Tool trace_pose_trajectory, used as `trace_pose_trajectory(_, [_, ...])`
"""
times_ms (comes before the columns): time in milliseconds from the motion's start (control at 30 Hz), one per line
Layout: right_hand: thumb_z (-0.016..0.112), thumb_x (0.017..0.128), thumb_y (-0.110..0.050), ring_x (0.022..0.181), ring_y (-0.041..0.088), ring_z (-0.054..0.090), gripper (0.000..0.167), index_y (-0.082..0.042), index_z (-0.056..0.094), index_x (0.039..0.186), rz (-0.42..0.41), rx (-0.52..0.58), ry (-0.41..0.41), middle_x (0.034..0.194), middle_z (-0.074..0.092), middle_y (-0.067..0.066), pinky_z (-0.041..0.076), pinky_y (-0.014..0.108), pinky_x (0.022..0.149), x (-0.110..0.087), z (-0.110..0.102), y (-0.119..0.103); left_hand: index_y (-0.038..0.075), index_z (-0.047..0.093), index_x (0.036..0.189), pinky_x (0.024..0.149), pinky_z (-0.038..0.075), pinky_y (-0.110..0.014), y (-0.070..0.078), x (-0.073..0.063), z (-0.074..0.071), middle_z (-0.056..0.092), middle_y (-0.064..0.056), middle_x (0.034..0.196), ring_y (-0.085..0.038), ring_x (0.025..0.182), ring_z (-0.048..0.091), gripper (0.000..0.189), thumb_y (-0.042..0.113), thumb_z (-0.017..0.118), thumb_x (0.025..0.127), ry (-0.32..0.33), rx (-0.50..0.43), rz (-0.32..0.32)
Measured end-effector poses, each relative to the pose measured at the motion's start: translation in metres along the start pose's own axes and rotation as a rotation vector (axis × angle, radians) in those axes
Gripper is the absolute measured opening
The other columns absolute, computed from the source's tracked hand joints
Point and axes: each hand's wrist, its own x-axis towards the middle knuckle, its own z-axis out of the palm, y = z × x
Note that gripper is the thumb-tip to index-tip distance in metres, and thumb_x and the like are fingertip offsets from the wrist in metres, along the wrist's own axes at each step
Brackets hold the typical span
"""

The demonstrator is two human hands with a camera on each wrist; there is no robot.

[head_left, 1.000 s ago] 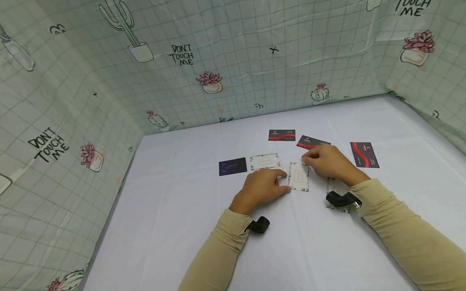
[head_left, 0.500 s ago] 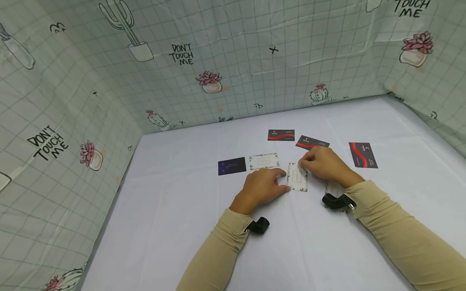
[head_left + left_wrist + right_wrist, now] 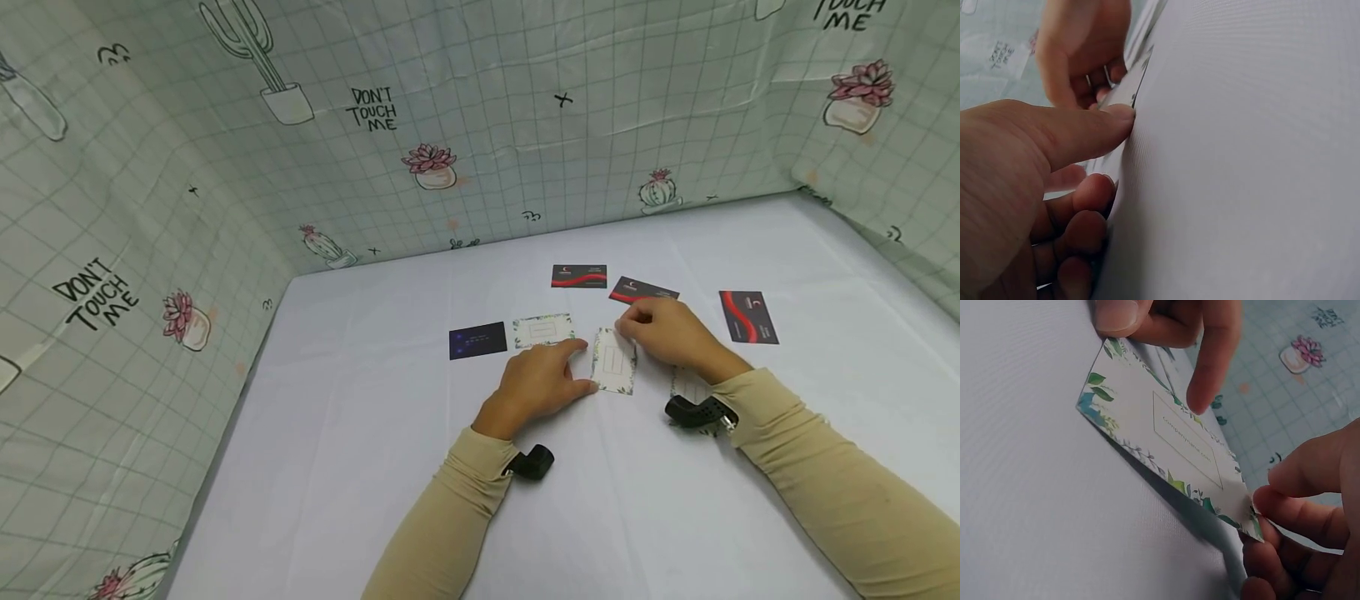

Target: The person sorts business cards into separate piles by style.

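A white business card with a leafy border (image 3: pixel 614 361) lies between the hands in the head view. My right hand (image 3: pixel 667 331) pinches its far right corner between thumb and fingers. In the right wrist view that end of the leafy card (image 3: pixel 1166 450) is raised off the cloth, with a shadow under its edge. My left hand (image 3: pixel 536 382) touches the card's near left corner with the thumb tip. Its index finger (image 3: pixel 1210 369) is stretched out above the card's other long edge. In the left wrist view my left thumb (image 3: pixel 1097 128) rests at the card's edge.
Another leafy white card (image 3: pixel 543 331) and a dark blue card (image 3: pixel 478 341) lie to the left. Three black-and-red cards lie behind and to the right, including an upright one (image 3: pixel 749 317). A further leafy card (image 3: pixel 686 385) is partly hidden under the right wrist.
My right hand has shifted slightly left along the card, and the card's far end has risen. The left index finger has lifted a little; the left thumb stays at the corner.
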Motion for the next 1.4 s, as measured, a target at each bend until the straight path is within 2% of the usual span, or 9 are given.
trace_pose_trajectory(167, [0.061,0.099,-0.021,0.084,0.023,0.055,0.020,-0.006,0.074,0.103,-0.005,0.064,0.022,0.098,0.068,0.009,0.042,0.037,0.074,-0.002,-0.004,-0.005,0.023,0.049,0.148,0.055,0.039,-0.026,-0.002,0.001,-0.002,0.055,0.010,0.067,-0.007,0.059,0.050,0.072,0.051,0.075,0.086,0.008,-0.010,0.020])
trace_pose_trajectory(333, [0.063,0.097,-0.013,0.087,0.020,0.058,0.021,-0.002,0.070,0.113,-0.020,0.189,0.034,0.109,0.069,0.013,0.046,0.027,0.072,-0.002,-0.005,-0.007,0.022,0.032,0.157,0.055,0.041,-0.026,-0.005,0.003,-0.001,0.056,0.013,0.069,-0.005,0.059,0.052,0.089,0.047,0.078,0.085,0.027,-0.072,0.049])
trace_pose_trajectory(467, [0.066,0.097,-0.014,0.086,0.013,0.060,0.025,0.001,0.068,0.117,-0.030,0.310,0.019,0.116,0.067,0.017,0.049,0.023,0.070,-0.003,-0.003,-0.010,0.026,0.021,0.161,0.054,0.041,-0.025,-0.007,0.004,-0.001,0.056,0.015,0.071,-0.004,0.058,0.052,0.099,0.042,0.080,0.084,0.040,-0.123,0.081])
trace_pose_trajectory(567, [0.067,0.096,-0.014,0.087,0.009,0.063,0.028,0.004,0.067,0.118,-0.047,0.382,0.017,0.119,0.066,0.020,0.052,0.022,0.073,-0.003,-0.001,-0.011,0.028,0.023,0.161,0.054,0.040,-0.025,-0.007,0.004,-0.001,0.056,0.014,0.071,-0.005,0.058,0.051,0.098,0.041,0.081,0.084,0.038,-0.131,0.091])
trace_pose_trajectory(700, [0.069,0.096,-0.016,0.090,0.008,0.065,0.032,0.004,0.066,0.120,-0.062,0.414,0.011,0.117,0.067,0.019,0.052,0.022,0.074,-0.003,0.002,-0.014,0.024,0.031,0.157,0.057,0.040,-0.025,-0.007,0.005,-0.001,0.056,0.014,0.077,-0.005,0.062,0.052,0.092,0.041,0.082,0.083,0.046,-0.144,0.079])
trace_pose_trajectory(833, [0.070,0.095,-0.018,0.089,0.011,0.064,0.036,0.002,0.063,0.125,-0.053,0.407,-0.024,0.108,0.069,0.014,0.050,0.022,0.074,-0.004,0.005,-0.018,0.019,0.033,0.152,0.061,0.042,-0.024,-0.008,0.005,0.000,0.058,0.014,0.084,-0.005,0.067,0.053,0.090,0.039,0.084,0.081,0.073,-0.183,0.068])
trace_pose_trajectory(967, [0.069,0.093,-0.012,0.081,0.011,0.061,0.042,0.002,0.058,0.131,-0.045,0.403,-0.051,0.097,0.070,0.011,0.047,0.022,0.071,-0.005,0.008,-0.020,0.015,0.033,0.151,0.062,0.041,-0.024,-0.010,0.005,0.001,0.059,0.011,0.087,-0.006,0.068,0.053,0.089,0.035,0.085,0.082,0.089,-0.223,0.086])
trace_pose_trajectory(1167, [0.068,0.094,-0.009,0.072,0.017,0.064,0.049,0.003,0.049,0.138,-0.030,0.457,-0.108,0.090,0.069,0.012,0.050,0.029,0.069,-0.005,0.009,-0.018,0.013,0.033,0.150,0.060,0.042,-0.022,-0.014,0.003,0.003,0.060,0.007,0.088,-0.007,0.063,0.052,0.080,0.020,0.081,0.087,0.087,-0.380,0.129])
trace_pose_trajectory(1400, [0.068,0.096,-0.015,0.069,0.024,0.066,0.051,0.005,0.047,0.138,-0.043,0.505,-0.125,0.088,0.071,0.011,0.054,0.033,0.068,-0.005,0.015,-0.015,0.011,0.043,0.146,0.064,0.043,-0.026,-0.022,0.003,0.004,0.064,0.003,0.076,-0.012,0.063,0.061,0.048,0.016,0.060,0.102,0.106,-0.666,0.111])
